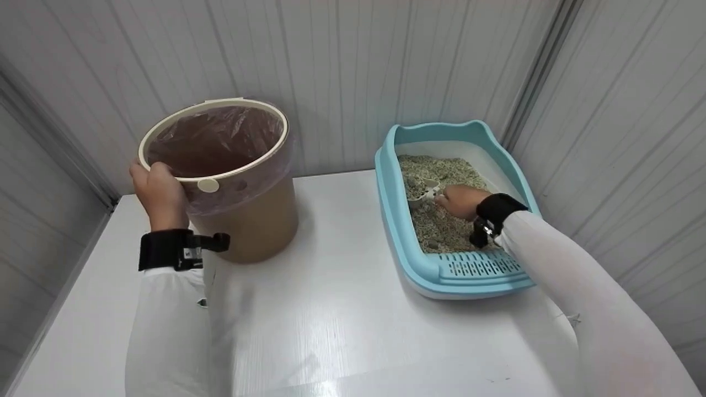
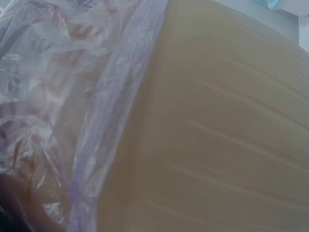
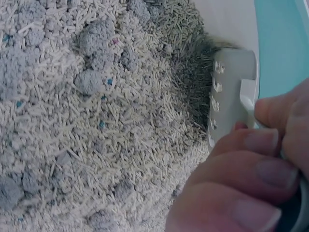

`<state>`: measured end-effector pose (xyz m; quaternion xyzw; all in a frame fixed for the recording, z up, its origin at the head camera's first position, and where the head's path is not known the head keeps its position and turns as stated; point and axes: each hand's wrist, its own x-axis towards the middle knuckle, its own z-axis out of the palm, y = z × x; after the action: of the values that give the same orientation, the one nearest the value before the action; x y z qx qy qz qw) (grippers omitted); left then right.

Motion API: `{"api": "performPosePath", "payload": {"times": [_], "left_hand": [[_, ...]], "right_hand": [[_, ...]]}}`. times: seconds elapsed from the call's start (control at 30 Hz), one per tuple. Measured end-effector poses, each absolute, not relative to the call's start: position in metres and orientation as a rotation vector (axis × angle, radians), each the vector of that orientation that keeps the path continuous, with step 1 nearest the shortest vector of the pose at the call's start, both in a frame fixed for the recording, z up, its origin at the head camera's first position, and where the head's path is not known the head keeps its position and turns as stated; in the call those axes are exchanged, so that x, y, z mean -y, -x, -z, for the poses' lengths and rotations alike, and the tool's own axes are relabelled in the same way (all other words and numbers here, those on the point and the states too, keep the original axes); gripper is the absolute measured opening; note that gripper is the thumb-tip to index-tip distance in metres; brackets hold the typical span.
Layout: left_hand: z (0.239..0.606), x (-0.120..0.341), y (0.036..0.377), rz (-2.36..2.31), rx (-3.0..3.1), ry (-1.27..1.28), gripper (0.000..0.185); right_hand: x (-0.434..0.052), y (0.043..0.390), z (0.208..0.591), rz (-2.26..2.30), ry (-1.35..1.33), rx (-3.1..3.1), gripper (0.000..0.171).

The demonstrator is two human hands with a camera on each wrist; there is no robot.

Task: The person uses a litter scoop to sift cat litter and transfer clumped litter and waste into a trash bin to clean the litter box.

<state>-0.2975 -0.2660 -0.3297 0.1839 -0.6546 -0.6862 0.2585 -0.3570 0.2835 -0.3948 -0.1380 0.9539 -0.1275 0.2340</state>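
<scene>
A: Right hand (image 1: pixel 462 200), fingers (image 3: pixel 241 169)?
B: Curled round the handle of a white slotted scoop (image 1: pixel 423 194). Scoop head lies in the litter (image 1: pixel 441 226), right of centre in the head view.

A: Litter, condition?
B: Pale pellets with grey clumps (image 3: pixel 89 79), some flecked blue; the right wrist view shows the scoop's slotted edge dug in at the right of the frame.

A: Container?
B: Blue litter tray (image 1: pixel 386 204) with a white inner wall and a grated step at its near end. Stands on the table (image 1: pixel 342 309), close to the right wall.

A: Left hand (image 1: pixel 160 193)?
B: At the near left rim of a tan bin (image 1: pixel 248 220), upper left of the frame; fingers hooked over the cream rim ring, gripping it.

A: Bin, fittings?
B: Clear bag (image 1: pixel 220 138) lining it, folded out over the rim. The left wrist view shows only bag film and tan wall.

A: Spacing?
B: Bin and tray well apart, bare table between.

A: Wear?
B: White sleeves, a black strap on each wrist.
</scene>
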Motion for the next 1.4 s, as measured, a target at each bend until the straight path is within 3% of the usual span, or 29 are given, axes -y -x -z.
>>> {"api": "performPosePath", "payload": {"times": [0.63,0.93,1.4], "left_hand": [[0.329,0.268,0.294,1.891,1.756,-0.506,0.061],[0.327,0.267,0.292,1.872,1.800,-0.518,0.064],[0.331,0.270,0.297,1.887,1.766,-0.513,0.061]], "right_hand": [[-0.301,0.342,0.387,0.718,0.239,-2.823,0.040],[-0.298,0.328,0.387,0.870,0.148,-2.979,0.055],[-0.287,0.319,0.393,1.118,0.143,-3.026,0.042]]}}
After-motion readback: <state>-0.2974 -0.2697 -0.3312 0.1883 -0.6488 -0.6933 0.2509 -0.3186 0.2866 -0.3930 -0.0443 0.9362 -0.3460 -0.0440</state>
